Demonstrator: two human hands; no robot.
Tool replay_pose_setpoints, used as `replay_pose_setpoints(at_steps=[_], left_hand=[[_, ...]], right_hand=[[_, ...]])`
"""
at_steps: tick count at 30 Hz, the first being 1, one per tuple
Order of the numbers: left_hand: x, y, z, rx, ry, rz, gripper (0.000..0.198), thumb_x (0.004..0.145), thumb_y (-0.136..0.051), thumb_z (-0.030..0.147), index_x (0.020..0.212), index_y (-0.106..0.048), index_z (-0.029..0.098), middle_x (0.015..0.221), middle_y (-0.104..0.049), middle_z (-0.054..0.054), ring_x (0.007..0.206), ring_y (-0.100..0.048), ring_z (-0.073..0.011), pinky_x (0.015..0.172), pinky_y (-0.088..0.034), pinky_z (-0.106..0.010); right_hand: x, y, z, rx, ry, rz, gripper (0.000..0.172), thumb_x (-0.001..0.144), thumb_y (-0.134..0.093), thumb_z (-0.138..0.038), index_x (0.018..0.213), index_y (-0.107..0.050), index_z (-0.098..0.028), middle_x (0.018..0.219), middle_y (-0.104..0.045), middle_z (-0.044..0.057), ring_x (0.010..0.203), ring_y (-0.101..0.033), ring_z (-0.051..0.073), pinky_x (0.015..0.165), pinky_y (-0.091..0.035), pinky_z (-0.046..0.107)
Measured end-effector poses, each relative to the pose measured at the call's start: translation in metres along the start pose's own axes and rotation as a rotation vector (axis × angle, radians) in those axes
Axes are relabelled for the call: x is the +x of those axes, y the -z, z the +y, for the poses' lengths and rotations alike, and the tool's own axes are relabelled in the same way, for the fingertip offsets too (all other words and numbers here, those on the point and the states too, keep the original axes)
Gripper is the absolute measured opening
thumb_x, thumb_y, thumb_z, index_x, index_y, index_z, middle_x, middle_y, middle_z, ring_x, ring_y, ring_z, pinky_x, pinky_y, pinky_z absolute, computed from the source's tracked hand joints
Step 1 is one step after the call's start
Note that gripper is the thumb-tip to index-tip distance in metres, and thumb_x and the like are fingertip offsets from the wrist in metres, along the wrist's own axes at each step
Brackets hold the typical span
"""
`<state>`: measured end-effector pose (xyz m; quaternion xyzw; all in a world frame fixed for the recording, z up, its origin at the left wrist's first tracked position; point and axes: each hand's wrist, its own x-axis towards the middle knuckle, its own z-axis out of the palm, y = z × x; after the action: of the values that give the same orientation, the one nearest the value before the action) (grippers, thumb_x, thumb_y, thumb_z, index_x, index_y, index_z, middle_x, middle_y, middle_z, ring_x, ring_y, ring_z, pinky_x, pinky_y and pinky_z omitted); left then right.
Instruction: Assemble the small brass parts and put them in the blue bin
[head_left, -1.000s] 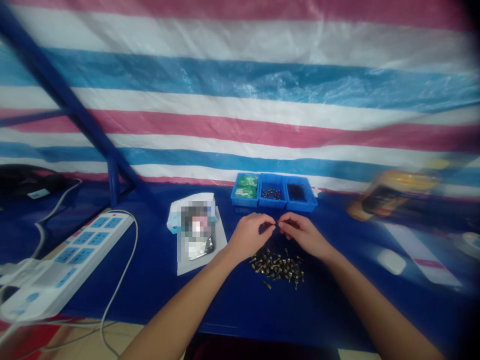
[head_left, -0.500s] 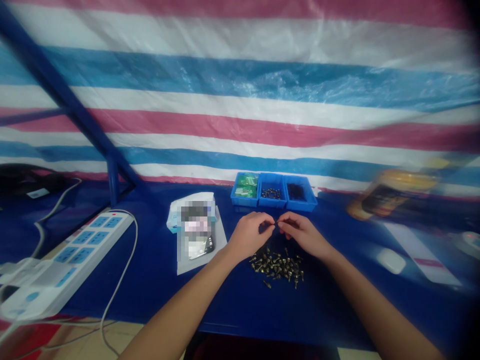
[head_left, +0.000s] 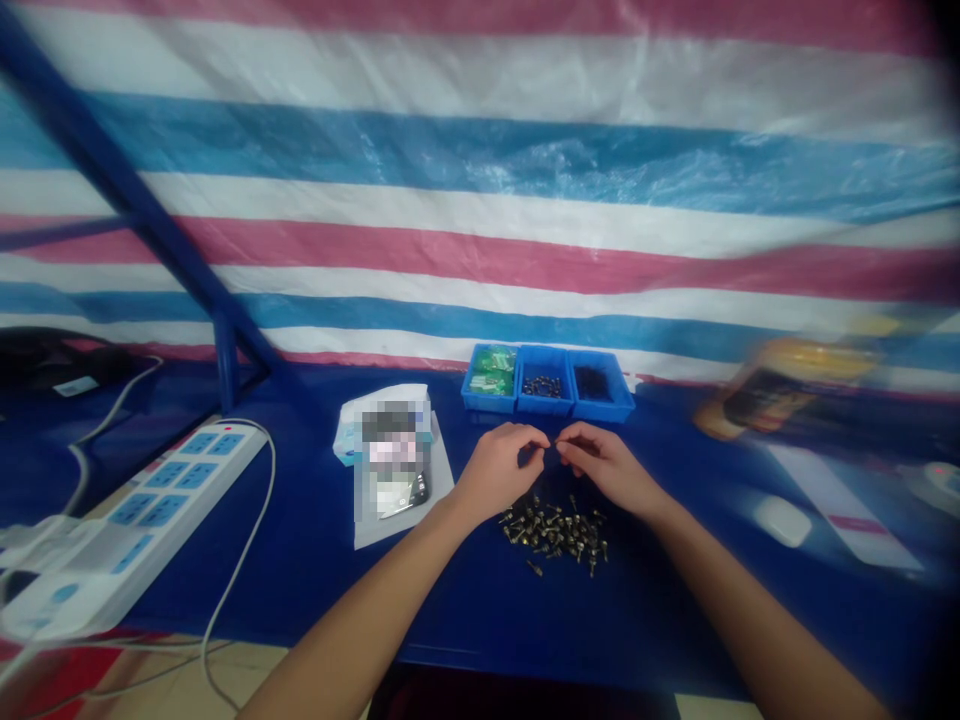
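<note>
My left hand (head_left: 504, 462) and my right hand (head_left: 600, 462) meet fingertip to fingertip above the blue table. Both are closed in a pinch. Whatever sits between the fingertips is dark and too small to name. Just below the hands lies a loose pile of small brass-coloured screw-like parts (head_left: 559, 532). Beyond them stand three blue bins side by side: the left bin (head_left: 489, 402) has green-and-white packets, the middle bin (head_left: 544, 405) small metal pieces, and the right bin (head_left: 604, 410) dark fine pieces.
A white power strip (head_left: 169, 490) with cables lies at the left. Nearer the middle are a tissue pack (head_left: 346, 440) and a white sheet (head_left: 442, 470). On the right are a blurred jar (head_left: 780, 385), a white rounded case (head_left: 782, 521) and a pale flat strip (head_left: 832, 500). Striped sheeting hangs behind.
Both hands stay in nearly the same place, fingertips still together. The left fingers and thumb have shifted very slightly; the pile and bins look the same.
</note>
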<state>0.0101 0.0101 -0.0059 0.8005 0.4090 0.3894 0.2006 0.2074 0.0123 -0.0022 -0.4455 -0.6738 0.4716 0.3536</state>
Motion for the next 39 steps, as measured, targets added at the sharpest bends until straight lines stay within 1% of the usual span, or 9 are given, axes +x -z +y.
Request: replay_pose_setpoints(at_steps=[7, 11, 19, 25, 31, 36, 39], left_hand=[[-0.0007, -0.0002, -0.0005, 0.017, 0.026, -0.006, 0.017, 0.085, -0.057, 0.014, 0.095, -0.068, 0.023, 0.087, -0.069, -0.001, 0.082, -0.063, -0.0166, 0.078, -0.049, -0.031], [-0.0015, 0.0007, -0.0001, 0.032, 0.046, -0.032, 0.016, 0.086, -0.057, 0.016, 0.095, -0.068, 0.023, 0.084, -0.068, 0.0, 0.079, -0.062, -0.016, 0.075, -0.049, -0.03], [-0.0003, 0.0017, 0.0022, 0.025, 0.027, -0.046, 0.014, 0.085, -0.057, 0.017, 0.092, -0.067, 0.022, 0.085, -0.069, 0.0, 0.08, -0.062, -0.0163, 0.076, -0.048, -0.03], [-0.0015, 0.0018, 0.0031, 0.023, 0.034, -0.061, 0.016, 0.084, -0.055, 0.014, 0.09, -0.066, 0.023, 0.083, -0.067, 0.0, 0.08, -0.061, -0.0159, 0.074, -0.046, -0.028], [-0.0019, 0.0006, 0.0029, 0.022, 0.042, -0.055, 0.014, 0.082, -0.055, 0.013, 0.088, -0.064, 0.022, 0.08, -0.065, 0.001, 0.076, -0.06, -0.0145, 0.072, -0.045, -0.027], [-0.0019, -0.0004, 0.0015, 0.007, 0.043, -0.067, 0.016, 0.082, -0.055, 0.012, 0.091, -0.063, 0.022, 0.081, -0.065, 0.002, 0.076, -0.06, -0.0138, 0.072, -0.046, -0.027], [-0.0017, -0.0003, 0.0007, -0.03, 0.044, -0.065, 0.018, 0.085, -0.054, 0.014, 0.098, -0.064, 0.023, 0.086, -0.067, 0.001, 0.08, -0.062, -0.0138, 0.075, -0.047, -0.027]], right_hand=[[0.0003, -0.0004, 0.0011, -0.008, -0.001, 0.002, 0.028, 0.087, -0.06, -0.047, 0.09, -0.062, -0.019, 0.075, -0.06, 0.001, 0.065, -0.054, 0.014, 0.059, -0.045, 0.027], [0.0, -0.0009, 0.0003, -0.015, 0.003, 0.012, 0.027, 0.087, -0.059, -0.045, 0.089, -0.063, -0.019, 0.075, -0.06, 0.001, 0.065, -0.054, 0.014, 0.06, -0.045, 0.027], [0.0002, -0.001, 0.0019, -0.019, -0.003, 0.005, 0.026, 0.087, -0.059, -0.044, 0.087, -0.063, -0.019, 0.076, -0.061, 0.001, 0.065, -0.054, 0.014, 0.06, -0.045, 0.027], [0.0009, -0.0024, 0.0044, -0.011, -0.01, -0.032, 0.024, 0.088, -0.057, -0.043, 0.087, -0.062, -0.02, 0.076, -0.061, 0.0, 0.066, -0.054, 0.014, 0.061, -0.045, 0.027], [-0.0001, -0.0025, 0.0043, -0.022, 0.002, -0.061, 0.023, 0.09, -0.056, -0.041, 0.087, -0.062, -0.019, 0.078, -0.061, 0.001, 0.068, -0.055, 0.014, 0.062, -0.044, 0.027], [-0.0012, -0.0019, 0.001, 0.003, -0.002, -0.074, 0.024, 0.09, -0.056, -0.042, 0.088, -0.062, -0.019, 0.077, -0.06, 0.001, 0.065, -0.054, 0.013, 0.062, -0.044, 0.027], [-0.0002, 0.0003, 0.0015, 0.013, -0.022, -0.063, 0.025, 0.09, -0.057, -0.043, 0.086, -0.062, -0.018, 0.074, -0.059, 0.0, 0.064, -0.054, 0.013, 0.061, -0.043, 0.027]])
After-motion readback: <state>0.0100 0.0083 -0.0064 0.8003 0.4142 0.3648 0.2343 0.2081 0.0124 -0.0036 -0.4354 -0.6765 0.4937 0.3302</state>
